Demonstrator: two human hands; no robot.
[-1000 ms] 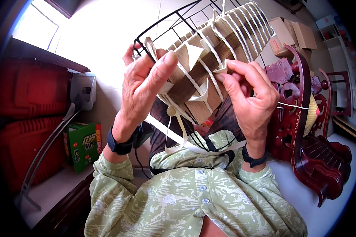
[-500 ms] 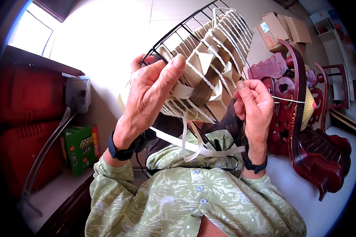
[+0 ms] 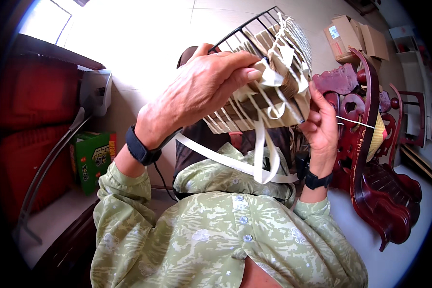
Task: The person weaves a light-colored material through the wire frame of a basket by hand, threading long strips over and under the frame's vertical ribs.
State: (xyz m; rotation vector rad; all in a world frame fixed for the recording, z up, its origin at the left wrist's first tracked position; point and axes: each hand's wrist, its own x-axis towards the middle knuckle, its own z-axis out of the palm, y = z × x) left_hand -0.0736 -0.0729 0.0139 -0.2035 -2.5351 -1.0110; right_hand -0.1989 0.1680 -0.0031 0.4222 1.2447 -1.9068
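A person in a green patterned shirt (image 3: 201,230), seen from above, handles a wire basket (image 3: 289,89) woven with tan strips and twisted cream cord. Writing appears on two background items: a green box (image 3: 92,164) on the floor at the left carries bold light-coloured printing, and a cardboard carton (image 3: 344,42) at the far right has a small white label (image 3: 334,32), its text too small to make out. The basket is tilted in front of the person's lap, between the two hands. The left hand (image 3: 201,84) is wrapped over the black rim at its left end — fingers closed on the basket, thumb lying across the near face toward the right. The right hand (image 3: 321,124) is at the basket's right edge, fingers partly curled and the forefinger against its side; whether they grip cannot be told. Pale strip ends curl out of the weave between the hands, and a white ribbon (image 3: 259,153) hangs in a loop below. Dark red carved wooden furniture (image 3: 365,185) stands at the right.
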